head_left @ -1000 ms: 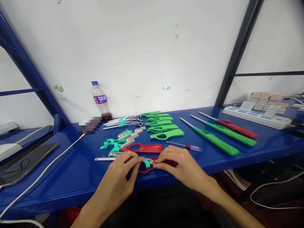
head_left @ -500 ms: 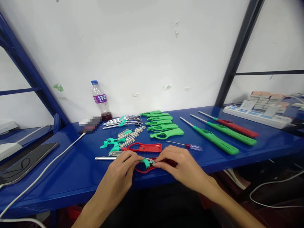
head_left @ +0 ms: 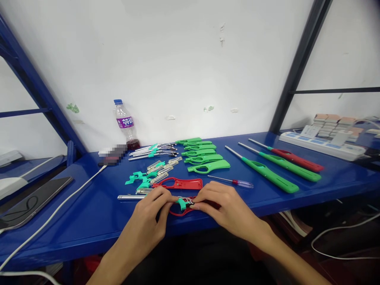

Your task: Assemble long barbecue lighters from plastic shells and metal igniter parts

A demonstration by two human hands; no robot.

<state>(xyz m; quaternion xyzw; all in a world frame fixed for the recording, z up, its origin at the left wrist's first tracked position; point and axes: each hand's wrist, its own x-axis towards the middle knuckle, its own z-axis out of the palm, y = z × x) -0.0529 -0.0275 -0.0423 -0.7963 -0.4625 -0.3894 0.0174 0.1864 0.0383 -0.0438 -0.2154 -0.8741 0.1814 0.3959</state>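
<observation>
At the table's front edge, a red lighter shell half (head_left: 179,214) lies under both my hands. My left hand (head_left: 152,209) is closed, its thumb and forefinger pinching the metal lighter tube (head_left: 127,197) by its teal trigger (head_left: 181,204). My right hand (head_left: 224,202) pinches the thin wires (head_left: 189,201) beside the trigger, fingers bent over the shell. The fingertips partly hide what they grip. Just behind lies the other red shell half (head_left: 187,184), inner side up. Several clear fuel tanks (head_left: 163,171) and loose teal triggers (head_left: 144,183) lie left of it.
Several green shell halves (head_left: 208,167) and metal tubes with wires (head_left: 152,152) lie farther back. A screwdriver (head_left: 239,183) lies right of centre, with long green lighters (head_left: 270,175) and a red one (head_left: 297,159) beyond. A bottle (head_left: 126,124), phone (head_left: 35,202) and power strip (head_left: 320,146) stand around.
The metal tube and teal trigger have shifted slightly left with my left hand. Both hands keep their pinches over the red shell half.
</observation>
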